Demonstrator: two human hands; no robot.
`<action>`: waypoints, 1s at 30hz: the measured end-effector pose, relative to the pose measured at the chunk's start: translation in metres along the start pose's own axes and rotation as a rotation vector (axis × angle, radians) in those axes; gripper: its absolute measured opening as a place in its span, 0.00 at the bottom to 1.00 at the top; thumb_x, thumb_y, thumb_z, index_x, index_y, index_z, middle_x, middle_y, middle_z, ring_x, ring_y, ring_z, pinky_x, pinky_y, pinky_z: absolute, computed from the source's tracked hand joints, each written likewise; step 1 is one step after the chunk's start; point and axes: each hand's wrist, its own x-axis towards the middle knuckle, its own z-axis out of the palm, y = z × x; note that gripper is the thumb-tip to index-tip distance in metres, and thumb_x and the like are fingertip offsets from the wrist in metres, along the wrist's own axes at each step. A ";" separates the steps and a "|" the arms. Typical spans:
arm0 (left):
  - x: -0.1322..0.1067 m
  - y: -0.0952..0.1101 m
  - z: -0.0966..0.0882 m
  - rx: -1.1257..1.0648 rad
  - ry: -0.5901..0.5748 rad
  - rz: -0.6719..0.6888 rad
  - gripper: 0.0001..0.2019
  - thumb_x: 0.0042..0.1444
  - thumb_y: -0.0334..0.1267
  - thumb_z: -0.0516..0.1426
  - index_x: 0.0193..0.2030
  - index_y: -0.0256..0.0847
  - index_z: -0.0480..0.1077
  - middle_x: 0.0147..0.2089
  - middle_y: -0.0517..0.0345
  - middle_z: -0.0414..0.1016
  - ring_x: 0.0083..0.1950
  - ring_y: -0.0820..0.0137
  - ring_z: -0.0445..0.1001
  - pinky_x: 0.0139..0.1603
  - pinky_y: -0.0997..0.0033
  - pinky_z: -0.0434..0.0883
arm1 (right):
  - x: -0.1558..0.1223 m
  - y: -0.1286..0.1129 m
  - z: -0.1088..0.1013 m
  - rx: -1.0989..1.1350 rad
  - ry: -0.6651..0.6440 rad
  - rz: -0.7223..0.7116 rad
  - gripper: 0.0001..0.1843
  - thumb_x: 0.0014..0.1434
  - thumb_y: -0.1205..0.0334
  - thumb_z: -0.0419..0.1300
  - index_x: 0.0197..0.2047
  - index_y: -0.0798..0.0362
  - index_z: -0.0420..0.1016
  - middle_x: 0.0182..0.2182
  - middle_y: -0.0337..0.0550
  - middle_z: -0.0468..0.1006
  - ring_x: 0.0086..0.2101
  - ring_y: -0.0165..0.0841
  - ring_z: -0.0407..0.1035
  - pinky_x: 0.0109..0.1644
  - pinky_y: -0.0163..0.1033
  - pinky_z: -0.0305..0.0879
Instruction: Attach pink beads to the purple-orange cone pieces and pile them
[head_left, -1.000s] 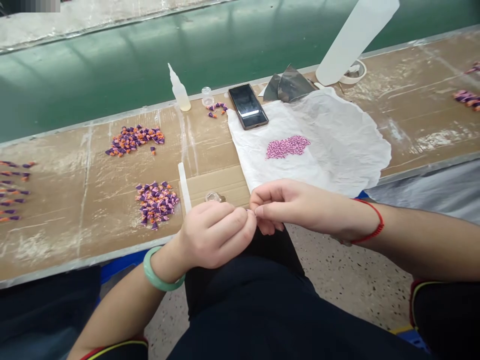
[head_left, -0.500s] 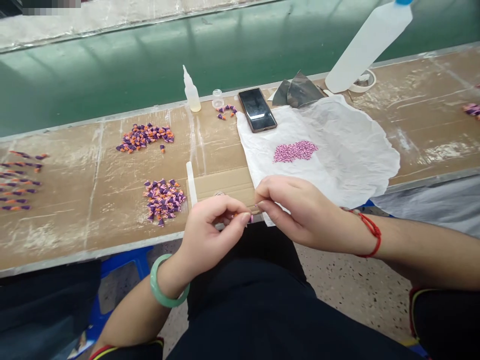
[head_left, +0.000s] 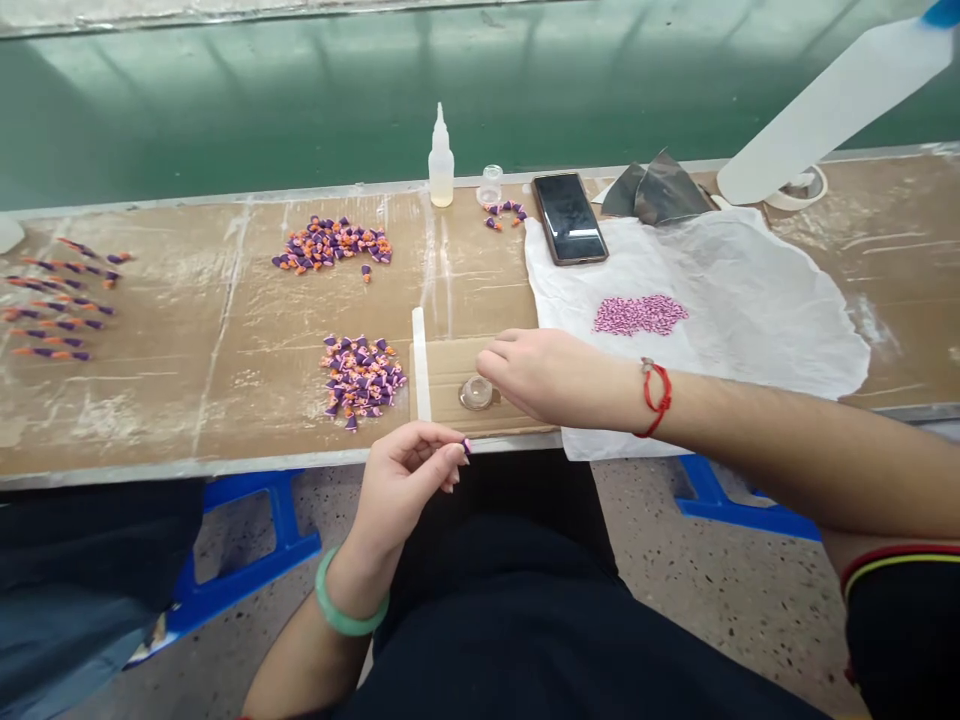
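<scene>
My left hand (head_left: 409,480), with a green bangle at the wrist, pinches a small purple and pink piece (head_left: 466,446) between thumb and forefinger, just off the table's front edge. Beside and slightly above a small round clear dish (head_left: 476,393) is my right hand (head_left: 536,375), its fingers pressed together and pointing down; their tips are hidden, so what they hold is unseen. The dish sits on a cardboard piece (head_left: 442,365) with a white strip (head_left: 421,365) along its left side. A pile of purple, pink and orange cone-like pieces (head_left: 361,378) lies to the left.
Another purple and orange pile (head_left: 330,245) lies farther back, with rows of long pieces (head_left: 64,310) at far left. A dropper bottle (head_left: 441,165), a phone (head_left: 570,218) and a large white bottle (head_left: 832,110) stand or lie behind. Tiny pink bits (head_left: 640,314) rest on white cloth (head_left: 772,300).
My right hand has moved away from my left, over to the dish on the cardboard, which is now uncovered. My left hand keeps its pinch on the small piece. The view has shifted left.
</scene>
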 end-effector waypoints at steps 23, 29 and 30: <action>-0.001 0.012 0.008 -0.243 0.060 0.121 0.16 0.45 0.48 0.73 0.32 0.39 0.79 0.29 0.55 0.83 0.22 0.73 0.77 0.23 0.75 0.76 | -0.019 -0.025 -0.024 1.039 0.142 0.205 0.09 0.66 0.62 0.52 0.32 0.51 0.65 0.30 0.43 0.81 0.30 0.32 0.75 0.34 0.36 0.69; -0.005 0.018 0.018 -0.286 0.035 0.213 0.11 0.48 0.44 0.73 0.34 0.42 0.81 0.31 0.57 0.85 0.25 0.72 0.80 0.27 0.77 0.79 | -0.029 -0.043 -0.033 1.370 0.090 0.311 0.08 0.65 0.58 0.56 0.35 0.52 0.68 0.32 0.43 0.82 0.34 0.33 0.78 0.37 0.38 0.76; -0.006 0.018 0.018 -0.285 0.032 0.218 0.10 0.49 0.43 0.73 0.34 0.42 0.81 0.32 0.57 0.85 0.25 0.72 0.81 0.27 0.77 0.79 | -0.030 -0.043 -0.034 1.362 0.097 0.315 0.08 0.65 0.58 0.56 0.35 0.52 0.68 0.32 0.43 0.82 0.33 0.33 0.78 0.36 0.37 0.75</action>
